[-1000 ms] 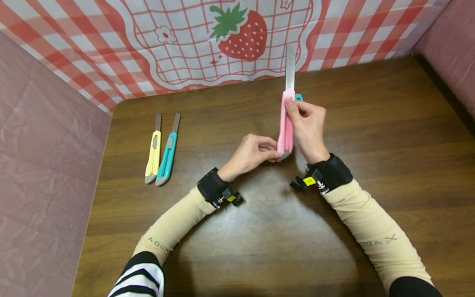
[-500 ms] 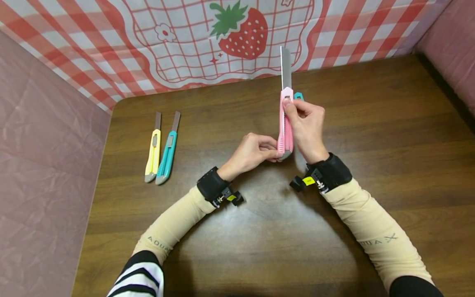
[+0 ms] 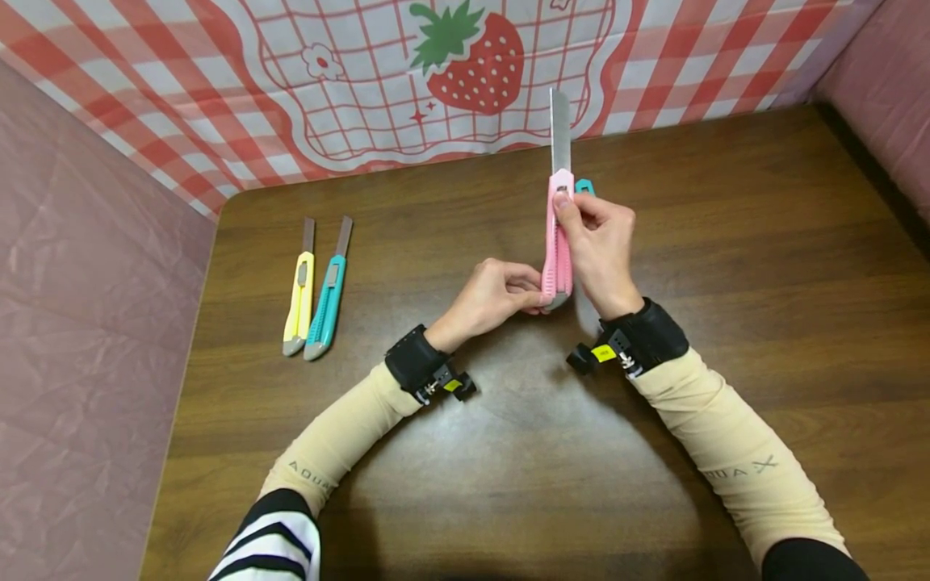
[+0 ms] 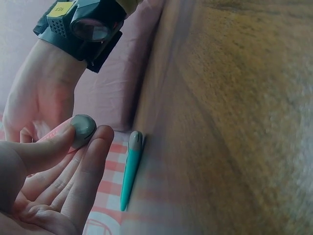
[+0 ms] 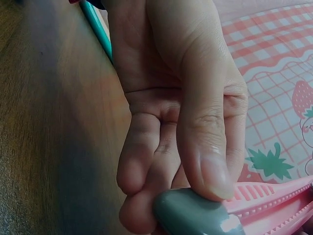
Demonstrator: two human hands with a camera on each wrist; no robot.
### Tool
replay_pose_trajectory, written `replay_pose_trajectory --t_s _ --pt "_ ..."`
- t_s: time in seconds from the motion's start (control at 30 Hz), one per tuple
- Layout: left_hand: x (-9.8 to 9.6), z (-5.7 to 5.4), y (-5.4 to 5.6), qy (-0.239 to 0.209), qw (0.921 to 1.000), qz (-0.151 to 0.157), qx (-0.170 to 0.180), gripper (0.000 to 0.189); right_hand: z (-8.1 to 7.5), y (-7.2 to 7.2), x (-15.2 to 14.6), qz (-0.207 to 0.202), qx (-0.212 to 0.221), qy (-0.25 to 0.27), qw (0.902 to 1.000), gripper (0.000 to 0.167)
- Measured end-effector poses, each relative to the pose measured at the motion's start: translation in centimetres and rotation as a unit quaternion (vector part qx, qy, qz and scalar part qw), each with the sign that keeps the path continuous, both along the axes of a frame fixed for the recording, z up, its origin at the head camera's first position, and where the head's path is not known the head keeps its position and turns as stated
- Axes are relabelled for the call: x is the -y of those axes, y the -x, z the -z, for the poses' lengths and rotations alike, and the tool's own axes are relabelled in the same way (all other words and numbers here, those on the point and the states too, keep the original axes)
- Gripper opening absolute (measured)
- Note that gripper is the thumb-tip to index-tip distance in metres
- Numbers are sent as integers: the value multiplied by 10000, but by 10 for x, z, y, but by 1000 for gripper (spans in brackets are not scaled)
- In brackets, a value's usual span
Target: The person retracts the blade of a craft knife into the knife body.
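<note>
A pink utility knife [image 3: 558,242] stands nearly upright between my hands, its long blade [image 3: 559,133] extended toward the backdrop. My right hand [image 3: 599,250] grips it, thumb on the slider near the blade end. The thumb and fingertips of my left hand [image 3: 488,298] pinch the grey end cap [image 4: 84,131] at the bottom. In the right wrist view the left thumb [image 5: 208,152] presses that end from above. Behind the right hand, a teal utility knife [image 3: 584,187] lies on the table, mostly hidden in the head view; its grey end [image 4: 136,140] shows in the left wrist view.
Two more utility knives, one yellow [image 3: 299,303] and one teal [image 3: 328,307], lie side by side on the left of the wooden table [image 3: 465,492], blades out. A checked strawberry cloth [image 3: 363,81] hangs along the back edge.
The pink utility knife's blade has turned slightly and its tip has shifted a little left, mostly in the first half second. Both hands keep their hold, and the other knives stay put.
</note>
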State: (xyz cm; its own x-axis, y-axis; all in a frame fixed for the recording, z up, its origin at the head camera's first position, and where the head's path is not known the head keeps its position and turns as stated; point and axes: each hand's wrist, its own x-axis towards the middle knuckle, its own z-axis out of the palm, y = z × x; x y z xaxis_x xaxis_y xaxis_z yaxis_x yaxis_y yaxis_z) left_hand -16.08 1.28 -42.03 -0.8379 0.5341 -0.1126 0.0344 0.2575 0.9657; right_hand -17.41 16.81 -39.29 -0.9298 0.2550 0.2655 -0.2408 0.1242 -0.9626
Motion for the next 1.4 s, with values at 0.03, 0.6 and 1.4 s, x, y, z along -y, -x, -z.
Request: replay_pose_trajectory --t_s 0.03,0.6,1.4 --pt "0 0 0 6 10000 -3 -12 14 0 0 0 -23 10 -12 10000 26" --pt "2 1 2 -24 10000 -40 -1 15 -1 -1 1 -335 30 -212 9992 27" --pt "6 3 5 106 9988 -182 -437 19 -1 3 -4 59 670 164 9976 30"
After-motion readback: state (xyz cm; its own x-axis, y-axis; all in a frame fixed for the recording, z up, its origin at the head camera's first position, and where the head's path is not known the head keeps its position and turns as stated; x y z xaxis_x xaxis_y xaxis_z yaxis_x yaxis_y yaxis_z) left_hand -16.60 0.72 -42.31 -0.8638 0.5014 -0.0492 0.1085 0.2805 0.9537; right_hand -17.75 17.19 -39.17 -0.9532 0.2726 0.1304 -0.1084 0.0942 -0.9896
